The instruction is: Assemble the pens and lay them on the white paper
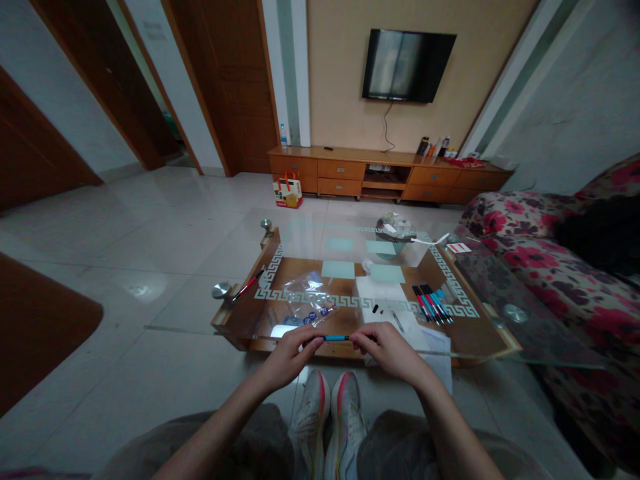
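Observation:
A blue and black pen (pixel 336 338) lies level between my two hands, just above the near edge of the glass table (pixel 185 313). My left hand (pixel 295 347) pinches its left end, and my right hand (pixel 383 343) pinches its right end. Beyond the right hand are two small black pieces (pixel 375 309) and a thin slim part (pixel 397 321) on white paper. Several red, blue and black pens (pixel 433 305) lie in a row to the right. Past my left hand sits a crumpled clear plastic bag (pixel 307 293) with blue print.
A red and black pen (pixel 249 287) lies at the table's left side. At the back stands a bowl (pixel 395 230) covered with plastic. A flowered sofa (pixel 530 267) borders the right, and a TV cabinet (pixel 345 170) with a shopping bag (pixel 287 192) stands beyond.

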`<state>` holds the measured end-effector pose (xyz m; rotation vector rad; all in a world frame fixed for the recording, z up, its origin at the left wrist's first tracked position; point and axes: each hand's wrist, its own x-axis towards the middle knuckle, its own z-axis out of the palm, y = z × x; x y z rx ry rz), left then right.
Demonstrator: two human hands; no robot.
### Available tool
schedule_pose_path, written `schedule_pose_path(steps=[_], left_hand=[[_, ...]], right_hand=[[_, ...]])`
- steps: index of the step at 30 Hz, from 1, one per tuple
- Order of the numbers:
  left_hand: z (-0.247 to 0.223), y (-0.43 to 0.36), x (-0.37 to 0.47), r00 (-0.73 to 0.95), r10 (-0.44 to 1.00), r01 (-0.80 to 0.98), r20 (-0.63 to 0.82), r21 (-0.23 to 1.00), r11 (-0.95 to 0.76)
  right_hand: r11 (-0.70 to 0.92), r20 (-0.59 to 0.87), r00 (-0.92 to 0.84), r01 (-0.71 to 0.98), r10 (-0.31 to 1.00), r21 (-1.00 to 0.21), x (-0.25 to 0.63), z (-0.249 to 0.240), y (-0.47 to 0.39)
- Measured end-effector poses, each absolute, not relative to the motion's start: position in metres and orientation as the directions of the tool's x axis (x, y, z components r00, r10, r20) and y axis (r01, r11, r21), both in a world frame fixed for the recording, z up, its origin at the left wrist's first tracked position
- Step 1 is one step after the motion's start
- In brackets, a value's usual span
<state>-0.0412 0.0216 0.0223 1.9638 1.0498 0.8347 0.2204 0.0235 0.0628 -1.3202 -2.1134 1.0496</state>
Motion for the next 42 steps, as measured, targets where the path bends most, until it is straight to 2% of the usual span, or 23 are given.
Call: schedule_pose_path(steps=[25, 42], left_hand=[[0.021, 0.021, -0.043, 0.463, 0.865, 0.403, 0.192, 0.824, -0.399], [0.029, 0.022, -0.041, 0.482, 0.867, 0.429, 0.128, 0.828, -0.361]], right_hand=[[0.339, 0.039, -0.473, 0.569, 0.880, -0.749, 0.218, 0.069, 0.022], [0.403, 0.099, -0.481, 0.586, 0.871, -0.703, 0.219, 0.065, 0.022]])
